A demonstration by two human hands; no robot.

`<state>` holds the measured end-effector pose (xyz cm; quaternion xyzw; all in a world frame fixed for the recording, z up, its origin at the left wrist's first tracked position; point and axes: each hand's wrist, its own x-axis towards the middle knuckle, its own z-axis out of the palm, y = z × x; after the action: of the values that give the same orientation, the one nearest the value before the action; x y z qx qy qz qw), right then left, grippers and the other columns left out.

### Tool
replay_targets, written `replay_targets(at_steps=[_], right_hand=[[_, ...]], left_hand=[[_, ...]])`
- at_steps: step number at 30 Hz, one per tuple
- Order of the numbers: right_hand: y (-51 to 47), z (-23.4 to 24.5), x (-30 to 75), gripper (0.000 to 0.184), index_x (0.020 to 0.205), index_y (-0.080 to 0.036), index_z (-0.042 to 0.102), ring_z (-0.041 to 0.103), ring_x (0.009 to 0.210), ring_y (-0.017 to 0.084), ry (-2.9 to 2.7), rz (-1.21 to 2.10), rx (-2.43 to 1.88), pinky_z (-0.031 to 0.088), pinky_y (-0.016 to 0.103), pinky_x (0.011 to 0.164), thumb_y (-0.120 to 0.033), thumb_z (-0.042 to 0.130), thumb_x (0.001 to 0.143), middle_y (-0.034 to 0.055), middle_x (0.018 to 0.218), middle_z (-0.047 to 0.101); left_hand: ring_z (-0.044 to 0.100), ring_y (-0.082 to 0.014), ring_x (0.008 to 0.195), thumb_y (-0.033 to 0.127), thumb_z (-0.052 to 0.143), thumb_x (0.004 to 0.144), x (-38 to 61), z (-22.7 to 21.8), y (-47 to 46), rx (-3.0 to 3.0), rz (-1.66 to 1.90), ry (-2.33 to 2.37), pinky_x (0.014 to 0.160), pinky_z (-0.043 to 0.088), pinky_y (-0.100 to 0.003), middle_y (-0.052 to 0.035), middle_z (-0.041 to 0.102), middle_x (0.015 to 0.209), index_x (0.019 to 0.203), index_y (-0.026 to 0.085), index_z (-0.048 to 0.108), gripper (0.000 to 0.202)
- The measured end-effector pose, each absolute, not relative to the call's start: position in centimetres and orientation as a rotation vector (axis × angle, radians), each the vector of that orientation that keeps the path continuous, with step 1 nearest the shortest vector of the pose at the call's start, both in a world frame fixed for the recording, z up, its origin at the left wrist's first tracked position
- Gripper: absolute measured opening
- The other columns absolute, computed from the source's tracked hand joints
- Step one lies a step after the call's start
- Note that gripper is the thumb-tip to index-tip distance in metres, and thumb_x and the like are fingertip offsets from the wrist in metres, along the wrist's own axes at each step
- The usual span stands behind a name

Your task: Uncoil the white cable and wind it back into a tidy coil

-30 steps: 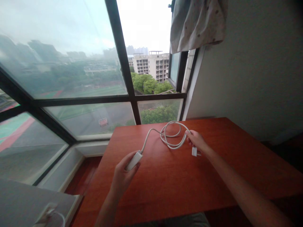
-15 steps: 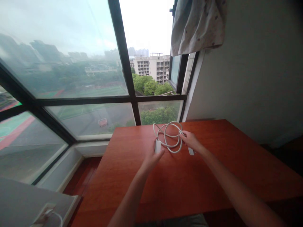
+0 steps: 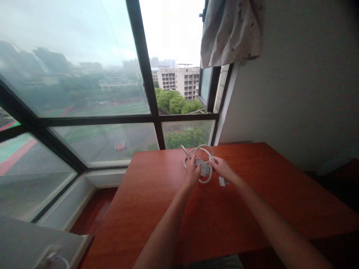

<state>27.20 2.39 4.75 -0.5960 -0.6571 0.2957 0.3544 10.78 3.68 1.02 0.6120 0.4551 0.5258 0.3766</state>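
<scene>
A white cable [image 3: 199, 150] is gathered into a loose coil above the far part of a red-brown wooden table [image 3: 252, 209]. My left hand [image 3: 192, 173] is closed on the cable's white adapter block [image 3: 203, 167], holding it inside the coil. My right hand [image 3: 222, 168] is closed on the right side of the coil, close beside the left hand. A small white plug end [image 3: 221, 181] hangs just below my right hand.
A large dark-framed window [image 3: 148, 86] stands behind the table's far edge. A patterned curtain [image 3: 232, 30] is bunched up at the top right. A plain wall [image 3: 303, 82] runs along the table's right side. A second white charger [image 3: 49, 256] lies on a grey surface at lower left.
My left hand has carried the adapter block from the table's near left up to the coil, beside my right hand. The cable's straight run is now folded into the loops.
</scene>
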Motion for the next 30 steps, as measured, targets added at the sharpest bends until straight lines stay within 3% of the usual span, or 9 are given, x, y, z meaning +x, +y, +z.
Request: replay_targets(at_steps=[2,6,9,12,15,18,24,30], right_hand=[[2.4,4.8,26.9,0.029,0.080,-0.019,0.057,0.051,0.049,0.012,-1.682,0.809,-1.518,0.036,0.021,0.045,-0.044,0.043,0.085,-0.0024,0.059,0.056],[2.3,4.9,26.2,0.031,0.077,-0.021,0.054,0.047,0.043,0.012,-1.673,0.847,-1.493,0.035,0.022,0.042,-0.043,0.035,0.088,-0.0037,0.054,0.052],[2.3,5.0,26.0,0.026,0.074,-0.021,0.054,0.052,0.053,0.013,-1.696,0.788,-1.479,0.040,0.023,0.050,-0.036,0.038,0.086,-0.0019,0.060,0.055],[2.1,5.0,26.1,0.015,0.085,-0.020,0.060,0.057,0.067,0.016,-1.785,0.720,-1.433,0.045,0.025,0.063,-0.024,0.048,0.076,-0.0003,0.074,0.063],[1.7,5.2,26.3,0.042,0.107,-0.020,0.058,0.061,0.081,0.018,-1.875,0.738,-1.367,0.047,0.028,0.075,-0.014,0.055,0.065,0.0026,0.091,0.066],[1.2,5.7,26.6,0.062,0.124,-0.020,0.047,0.062,0.087,0.020,-1.914,0.933,-1.281,0.048,0.030,0.077,-0.011,0.058,0.064,0.0054,0.102,0.067],[0.3,6.2,25.8,0.048,0.117,-0.019,0.051,0.062,0.088,0.021,-2.158,0.872,-1.224,0.049,0.032,0.077,-0.017,0.063,0.071,0.0070,0.101,0.065],[-1.5,5.4,23.0,0.051,0.124,-0.016,0.045,0.057,0.108,0.024,-2.142,0.561,-1.522,0.045,0.035,0.091,-0.012,0.057,0.075,0.0141,0.120,0.055]], left_hand=[[0.048,-0.0262,0.120,0.027,0.053,0.085,11.4,1.3,3.1,1.497,1.293,1.040,0.104,0.035,-0.042,-0.0142,0.054,0.126,0.125,0.015,0.054,0.042],[0.057,-0.0252,0.103,0.041,0.049,0.089,12.7,1.2,1.3,1.468,1.090,0.674,0.093,0.044,-0.039,-0.0118,0.063,0.110,0.116,0.014,0.060,0.040],[0.059,-0.0240,0.099,0.035,0.059,0.083,12.8,0.8,0.4,1.503,1.075,0.598,0.090,0.046,-0.037,-0.0099,0.064,0.106,0.116,0.013,0.059,0.039],[0.059,-0.0230,0.094,0.027,0.061,0.081,12.4,0.4,0.0,1.581,1.088,0.708,0.087,0.046,-0.036,-0.0089,0.066,0.101,0.109,0.012,0.063,0.031],[0.059,-0.0235,0.096,0.029,0.056,0.085,11.7,0.4,-0.1,1.574,1.079,0.706,0.091,0.045,-0.038,-0.0096,0.067,0.102,0.105,0.012,0.065,0.028],[0.056,-0.0267,0.112,0.034,0.060,0.084,11.1,0.4,0.0,1.454,1.089,0.587,0.099,0.041,-0.041,-0.0120,0.063,0.118,0.110,0.014,0.065,0.034],[0.056,-0.0291,0.116,0.042,0.066,0.079,10.2,0.3,0.5,1.160,1.179,0.621,0.101,0.041,-0.044,-0.0148,0.063,0.120,0.118,0.014,0.060,0.049],[0.062,-0.0240,0.102,0.046,0.066,0.078,9.8,0.6,0.5,1.095,1.246,0.753,0.086,0.048,-0.033,-0.0121,0.066,0.111,0.112,0.015,0.063,0.045]])
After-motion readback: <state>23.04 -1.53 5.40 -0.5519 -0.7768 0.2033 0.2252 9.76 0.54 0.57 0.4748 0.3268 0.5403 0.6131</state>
